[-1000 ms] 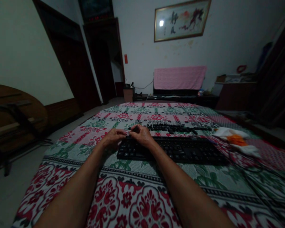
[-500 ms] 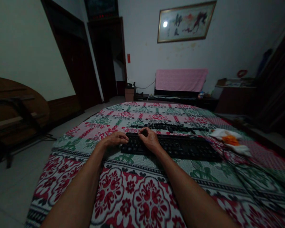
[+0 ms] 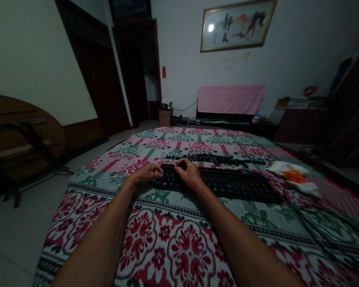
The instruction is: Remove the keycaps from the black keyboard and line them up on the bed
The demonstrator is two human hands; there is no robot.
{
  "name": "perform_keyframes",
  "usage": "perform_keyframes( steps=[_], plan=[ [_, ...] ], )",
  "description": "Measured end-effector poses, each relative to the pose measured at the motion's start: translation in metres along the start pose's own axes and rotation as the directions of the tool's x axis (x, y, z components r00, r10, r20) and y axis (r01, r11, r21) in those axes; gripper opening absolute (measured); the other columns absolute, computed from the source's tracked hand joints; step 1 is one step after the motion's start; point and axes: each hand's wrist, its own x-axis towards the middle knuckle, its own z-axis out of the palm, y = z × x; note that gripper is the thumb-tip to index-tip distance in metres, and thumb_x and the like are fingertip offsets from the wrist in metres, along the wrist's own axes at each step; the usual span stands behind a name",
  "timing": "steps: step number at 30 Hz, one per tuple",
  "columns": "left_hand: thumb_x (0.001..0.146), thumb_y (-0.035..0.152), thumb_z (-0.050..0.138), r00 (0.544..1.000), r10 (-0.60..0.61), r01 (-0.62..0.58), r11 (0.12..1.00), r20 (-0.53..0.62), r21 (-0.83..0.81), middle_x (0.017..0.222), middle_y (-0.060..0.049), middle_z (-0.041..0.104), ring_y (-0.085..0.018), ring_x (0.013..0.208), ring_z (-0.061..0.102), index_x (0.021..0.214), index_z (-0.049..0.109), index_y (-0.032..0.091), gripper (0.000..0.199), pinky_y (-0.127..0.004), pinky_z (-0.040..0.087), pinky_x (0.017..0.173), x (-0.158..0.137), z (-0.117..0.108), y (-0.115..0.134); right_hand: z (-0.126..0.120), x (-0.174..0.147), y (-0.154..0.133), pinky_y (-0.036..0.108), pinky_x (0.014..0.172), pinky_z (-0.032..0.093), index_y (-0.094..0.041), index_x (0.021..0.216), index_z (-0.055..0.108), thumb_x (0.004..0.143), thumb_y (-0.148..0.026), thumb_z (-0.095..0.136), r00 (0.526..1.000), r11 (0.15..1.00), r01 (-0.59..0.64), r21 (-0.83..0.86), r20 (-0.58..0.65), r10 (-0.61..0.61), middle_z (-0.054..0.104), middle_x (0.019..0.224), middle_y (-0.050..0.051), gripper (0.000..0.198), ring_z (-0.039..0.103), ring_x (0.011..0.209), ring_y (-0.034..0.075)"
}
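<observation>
A black keyboard (image 3: 239, 185) lies across the patterned cloth in front of me. My left hand (image 3: 148, 173) is closed at its left end, fingers curled against the keyboard's edge. Over the left part of the keys, my right hand (image 3: 189, 173) bends in a pinch, thumb and forefinger close together. Whatever lies between those fingertips is too dark and small to make out. Just behind the keyboard stretches a loose row of small black pieces (image 3: 218, 159) that look like keycaps.
A patterned cloth (image 3: 179, 243) covers the table. To the right of the keyboard sit a crumpled white cloth with an orange patch (image 3: 294, 176) and dark cables (image 3: 311, 229). A folded round tabletop (image 3: 24, 123) leans at the left wall. A pink towel (image 3: 231, 99) hangs at the back.
The view has shifted slightly, so the scene sits a little further right. Both hands keep nearly the same places at the keyboard, with only slight finger movement.
</observation>
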Motion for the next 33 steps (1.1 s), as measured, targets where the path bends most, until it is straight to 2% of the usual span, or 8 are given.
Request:
perform_keyframes(
  steps=[5,11,14,19,24,27,30,33],
  plan=[
    [0.062,0.033,0.064,0.999,-0.028,0.03,0.991,0.02,-0.128,0.062,0.002,0.053,-0.009,0.054,0.043,0.082,0.064,0.012,0.03,-0.021,0.032,0.052,-0.005,-0.002,-0.001,0.004,0.0,-0.009,0.025,0.063,0.045,-0.018,0.081,0.056,0.07,-0.028,0.055,1.0,0.999,-0.007,0.036,0.019,0.006,0.061,0.072,0.0,0.015,0.057,0.065,0.013],
    [0.059,0.025,0.063,0.993,-0.032,-0.011,0.936,-0.115,-0.353,0.077,-0.003,0.062,-0.011,0.061,0.049,0.093,0.064,0.012,0.036,-0.023,0.035,0.056,-0.005,0.001,-0.004,0.023,0.002,-0.007,0.026,0.069,0.047,-0.018,0.085,0.056,0.07,-0.025,0.058,0.994,0.994,0.007,0.109,0.106,-0.018,0.065,0.077,0.001,0.017,0.061,0.071,0.014],
    [0.059,0.022,0.061,0.994,-0.019,-0.02,0.934,-0.107,-0.358,0.071,-0.002,0.06,-0.009,0.056,0.047,0.091,0.065,0.011,0.033,-0.022,0.033,0.053,-0.005,0.003,-0.004,0.031,0.002,-0.008,0.026,0.071,0.047,-0.018,0.084,0.057,0.07,-0.022,0.059,0.991,0.997,0.027,0.073,0.125,-0.036,0.066,0.078,0.001,0.015,0.062,0.073,0.014],
    [0.06,0.021,0.059,0.996,-0.016,-0.013,0.942,-0.084,-0.335,0.062,0.0,0.055,-0.008,0.05,0.042,0.087,0.066,0.011,0.03,-0.022,0.03,0.05,-0.006,0.003,-0.002,0.032,0.004,-0.017,0.025,0.069,0.045,-0.017,0.081,0.059,0.07,-0.018,0.06,0.983,0.99,0.098,-0.1,0.163,-0.081,0.066,0.077,0.002,0.012,0.061,0.071,0.014],
    [0.061,0.021,0.058,0.996,-0.011,-0.013,0.962,-0.086,-0.274,0.063,0.001,0.054,-0.008,0.051,0.04,0.09,0.066,0.011,0.031,-0.022,0.028,0.049,-0.005,0.002,-0.004,0.03,0.007,-0.029,0.023,0.063,0.042,-0.016,0.082,0.06,0.072,-0.019,0.061,0.957,0.946,0.181,-0.27,0.271,-0.106,0.065,0.073,0.003,0.01,0.058,0.067,0.014],
    [0.06,0.02,0.059,0.996,-0.001,-0.024,0.958,-0.089,-0.284,0.063,0.001,0.054,-0.008,0.052,0.041,0.084,0.066,0.011,0.027,-0.022,0.029,0.051,-0.003,0.001,-0.004,0.031,0.006,-0.034,0.023,0.062,0.039,-0.016,0.08,0.059,0.074,-0.021,0.061,0.948,0.917,0.21,-0.341,0.301,-0.105,0.063,0.071,0.003,0.008,0.057,0.066,0.014],
    [0.059,0.021,0.061,0.996,0.012,-0.038,0.953,-0.087,-0.299,0.065,0.001,0.055,-0.008,0.054,0.042,0.081,0.066,0.011,0.025,-0.022,0.029,0.052,-0.002,0.002,-0.005,0.032,0.005,-0.031,0.024,0.064,0.039,-0.016,0.08,0.058,0.074,-0.019,0.059,0.945,0.914,0.232,-0.333,0.302,-0.129,0.063,0.072,0.003,0.007,0.057,0.068,0.015],
    [0.06,0.024,0.061,0.997,0.012,-0.033,0.947,-0.071,-0.318,0.062,0.001,0.055,-0.008,0.052,0.04,0.087,0.067,0.011,0.031,-0.022,0.027,0.051,-0.001,0.003,-0.009,0.032,0.005,-0.022,0.024,0.065,0.04,-0.017,0.081,0.058,0.075,-0.021,0.057,0.96,0.947,0.208,-0.246,0.236,-0.15,0.063,0.073,0.002,0.008,0.057,0.068,0.014]
  ],
)
